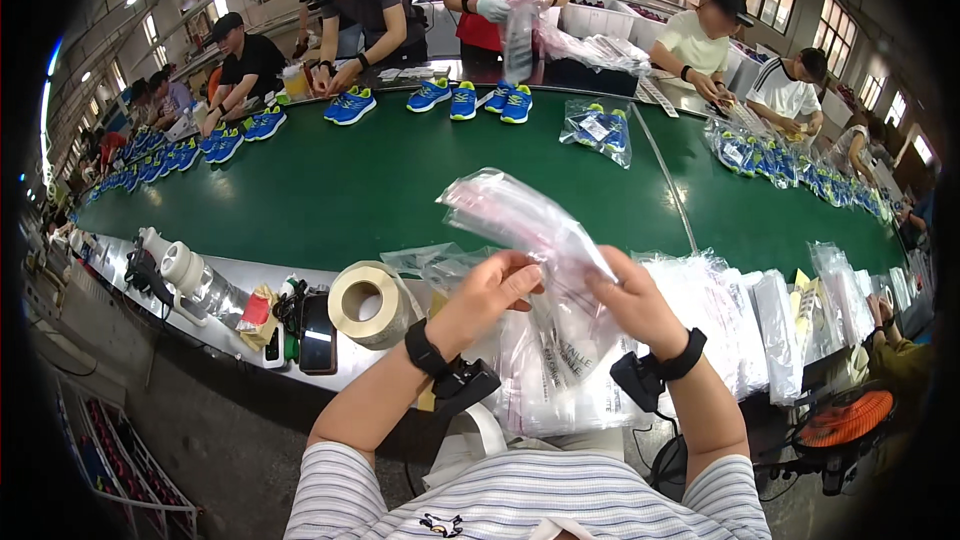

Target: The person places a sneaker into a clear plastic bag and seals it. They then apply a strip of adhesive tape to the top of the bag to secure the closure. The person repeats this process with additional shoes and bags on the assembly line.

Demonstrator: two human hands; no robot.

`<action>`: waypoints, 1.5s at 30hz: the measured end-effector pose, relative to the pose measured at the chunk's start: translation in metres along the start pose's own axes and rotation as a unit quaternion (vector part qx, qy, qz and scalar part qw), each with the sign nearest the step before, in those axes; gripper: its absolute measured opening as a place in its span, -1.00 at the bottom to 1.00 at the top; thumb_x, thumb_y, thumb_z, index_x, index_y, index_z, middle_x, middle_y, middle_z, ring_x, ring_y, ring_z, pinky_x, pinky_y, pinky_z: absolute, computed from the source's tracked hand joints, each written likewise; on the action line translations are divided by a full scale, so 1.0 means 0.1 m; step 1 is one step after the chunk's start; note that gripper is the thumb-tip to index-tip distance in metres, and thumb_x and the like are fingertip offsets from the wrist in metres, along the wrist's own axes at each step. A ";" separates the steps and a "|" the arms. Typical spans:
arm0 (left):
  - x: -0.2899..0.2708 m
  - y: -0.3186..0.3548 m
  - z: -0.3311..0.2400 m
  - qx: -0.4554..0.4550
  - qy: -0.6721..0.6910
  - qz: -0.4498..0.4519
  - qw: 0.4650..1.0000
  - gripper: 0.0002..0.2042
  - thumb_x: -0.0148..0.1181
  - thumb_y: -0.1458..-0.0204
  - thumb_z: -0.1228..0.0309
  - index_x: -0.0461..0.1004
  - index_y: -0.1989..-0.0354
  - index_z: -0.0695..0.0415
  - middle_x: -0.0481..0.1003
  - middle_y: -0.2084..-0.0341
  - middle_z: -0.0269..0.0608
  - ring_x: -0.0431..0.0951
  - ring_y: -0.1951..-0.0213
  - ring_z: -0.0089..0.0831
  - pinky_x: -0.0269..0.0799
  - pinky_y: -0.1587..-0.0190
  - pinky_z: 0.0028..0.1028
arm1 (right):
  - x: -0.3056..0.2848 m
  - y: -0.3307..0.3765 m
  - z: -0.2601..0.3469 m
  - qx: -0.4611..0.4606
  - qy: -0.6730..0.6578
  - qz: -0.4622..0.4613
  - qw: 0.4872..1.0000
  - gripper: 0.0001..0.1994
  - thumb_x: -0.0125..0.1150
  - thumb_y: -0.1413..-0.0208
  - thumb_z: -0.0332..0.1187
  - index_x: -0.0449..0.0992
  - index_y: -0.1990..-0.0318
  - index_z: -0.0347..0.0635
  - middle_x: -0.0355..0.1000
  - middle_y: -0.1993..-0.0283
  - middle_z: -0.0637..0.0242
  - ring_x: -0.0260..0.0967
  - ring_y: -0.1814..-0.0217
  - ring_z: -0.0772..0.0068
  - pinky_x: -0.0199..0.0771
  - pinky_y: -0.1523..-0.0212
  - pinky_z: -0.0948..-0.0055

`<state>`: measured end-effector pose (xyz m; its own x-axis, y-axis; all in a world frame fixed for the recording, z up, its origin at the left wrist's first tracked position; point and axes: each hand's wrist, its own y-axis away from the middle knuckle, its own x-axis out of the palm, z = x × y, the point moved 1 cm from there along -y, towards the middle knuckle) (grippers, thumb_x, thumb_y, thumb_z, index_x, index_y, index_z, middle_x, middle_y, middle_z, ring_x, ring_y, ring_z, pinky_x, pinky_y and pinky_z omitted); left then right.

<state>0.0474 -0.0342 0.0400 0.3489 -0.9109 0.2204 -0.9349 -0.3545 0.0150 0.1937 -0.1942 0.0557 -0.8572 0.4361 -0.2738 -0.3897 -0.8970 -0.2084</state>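
Observation:
Between my two hands is a clear plastic bag (520, 215) with faint reddish print, its far end lifted over the green belt. My left hand (490, 300) is closed, thumb against fingers, at the bag's left edge. On the other side, my right hand (640, 302) grips the bag between thumb and fingers. Below my hands lies a pile of flat clear bags (570, 380), some with dark print. Beside my left forearm stands a roll of labels (365, 306). Each wrist wears a black strap with a small device.
Across the green conveyor belt (380, 195) stand blue shoes (350, 106) and a bagged pair (597, 130). Several people work along its far side. On my metal ledge are a phone (318, 335) and a clear bottle (208, 280). An orange fan (845, 420) sits at lower right.

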 end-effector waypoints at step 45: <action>0.15 -0.20 0.17 0.102 0.035 -0.022 0.994 -0.71 0.03 -0.23 0.25 0.44 0.42 0.22 0.49 0.52 -0.27 0.46 0.42 -0.56 0.37 0.27 -0.56 | 0.13 -0.05 -0.24 0.152 -0.342 0.041 0.926 -0.74 0.01 -0.28 -0.37 0.42 -0.05 -0.25 0.45 0.11 0.40 0.38 0.14 0.65 0.44 0.10 0.55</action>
<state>0.0724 -0.0445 0.0264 0.3770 -0.8794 0.2905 -0.8839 -0.4353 -0.1707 0.1925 -0.1827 0.0305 -0.8604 0.3115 0.4034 -0.3015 -0.9492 0.0899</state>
